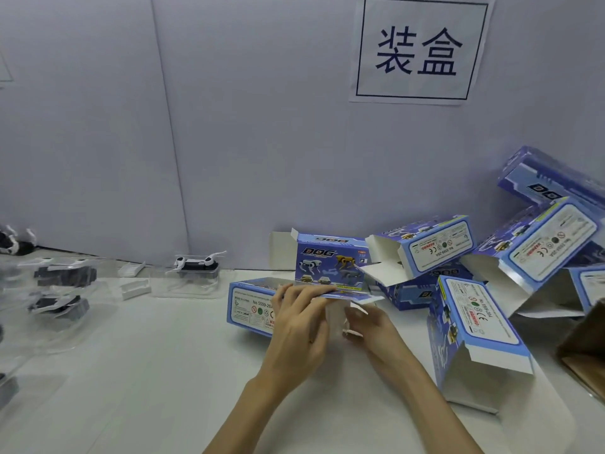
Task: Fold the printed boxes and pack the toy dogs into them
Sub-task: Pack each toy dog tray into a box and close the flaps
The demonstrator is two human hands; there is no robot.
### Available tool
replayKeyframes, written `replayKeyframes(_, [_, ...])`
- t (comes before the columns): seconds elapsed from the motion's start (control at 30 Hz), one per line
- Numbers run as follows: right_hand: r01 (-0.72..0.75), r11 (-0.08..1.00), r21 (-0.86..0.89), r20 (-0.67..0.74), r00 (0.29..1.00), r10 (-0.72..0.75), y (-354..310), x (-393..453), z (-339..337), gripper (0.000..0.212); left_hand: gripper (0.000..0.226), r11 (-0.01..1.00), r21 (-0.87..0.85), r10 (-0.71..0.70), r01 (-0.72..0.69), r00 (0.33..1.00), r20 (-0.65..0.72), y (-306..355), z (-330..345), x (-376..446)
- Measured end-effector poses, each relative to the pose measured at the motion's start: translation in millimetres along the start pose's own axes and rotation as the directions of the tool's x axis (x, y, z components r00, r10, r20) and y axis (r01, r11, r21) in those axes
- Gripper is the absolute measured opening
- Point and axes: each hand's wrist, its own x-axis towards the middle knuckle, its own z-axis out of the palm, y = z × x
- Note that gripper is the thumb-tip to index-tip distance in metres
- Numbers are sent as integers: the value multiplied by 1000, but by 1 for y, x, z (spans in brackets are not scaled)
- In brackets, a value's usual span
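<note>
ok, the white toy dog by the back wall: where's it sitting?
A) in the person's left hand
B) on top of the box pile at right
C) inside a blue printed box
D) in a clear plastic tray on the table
D: the white toy dog lies in a clear plastic tray near the wall, left of the boxes, while both hands work on a printed box in the centre.

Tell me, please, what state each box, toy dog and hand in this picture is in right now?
Box in hand: on its side, end flaps open, being folded.
Left hand: grips that box.
Right hand: pinches a white flap.
Upright box: standing, side flap open.
Front right box: near end open.
Box pile: tumbled, flaps open.
Toy dog: unpacked, on a clear tray.
</note>
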Motion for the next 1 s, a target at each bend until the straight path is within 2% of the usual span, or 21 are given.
replayKeyframes(0.07, [45,991,-123,-24,999,-49,-5,-1,4,17,40,999,-31,-32,30,999,-44,4,-4,7])
replayKeyframes(0.13, [181,959,-216,-60,978,-198,-7,0,13,16,36,998,-49,-42,39,997,-71,7,-10,12])
replayKeyframes(0.2, [249,926,-285,-184,934,-307,-8,1,24,19,32,997,-74,-14,12,1000,-26,9,-17,14])
replayKeyframes(0.23, [256,922,-289,-252,909,-332,-9,1,27,18,40,997,-72,15,-13,999,36,9,-21,15])
replayKeyframes(0.3, [266,935,-236,-348,875,-337,-16,-1,29,13,70,996,-32,89,-85,980,177,3,-30,17])
replayKeyframes(0.33, [281,938,-202,-380,860,-340,-21,-3,28,12,79,992,-21,123,-122,971,202,-1,-33,18])
replayKeyframes(0.4, [326,937,-128,-409,843,-350,-34,-10,25,15,80,989,-69,142,-134,980,137,-8,-38,21])
replayKeyframes(0.5, [393,909,-139,-334,846,-416,-52,-20,27,18,80,944,-328,-48,42,999,-10,-7,-38,23])
replayKeyframes(0.57, [448,875,-183,-267,834,-483,-57,-25,33,23,79,858,-477,-238,189,970,-43,-4,-35,23])
replayKeyframes(0.63, [485,842,-236,-179,830,-528,-57,-29,39,40,80,757,-584,-370,293,929,-15,-1,-33,22])
replayKeyframes(0.7, [502,810,-303,-82,833,-547,-53,-31,44,56,71,676,-657,-430,333,903,15,0,-32,21])
replayKeyframes(0.8, [520,801,-295,-15,836,-549,-48,-32,49,57,57,570,-706,-534,421,843,72,2,-31,19])
replayKeyframes(0.87, [527,797,-295,-18,831,-557,-48,-32,49,51,51,558,-701,-553,444,829,84,3,-30,19])
replayKeyframes(0.97, [539,774,-331,-49,810,-585,-49,-30,43,39,37,618,-678,-467,399,879,92,6,-29,19])
replayKeyframes(1.0, [543,770,-336,-66,802,-594,-49,-31,42,41,35,645,-656,-440,391,893,98,4,-27,18])
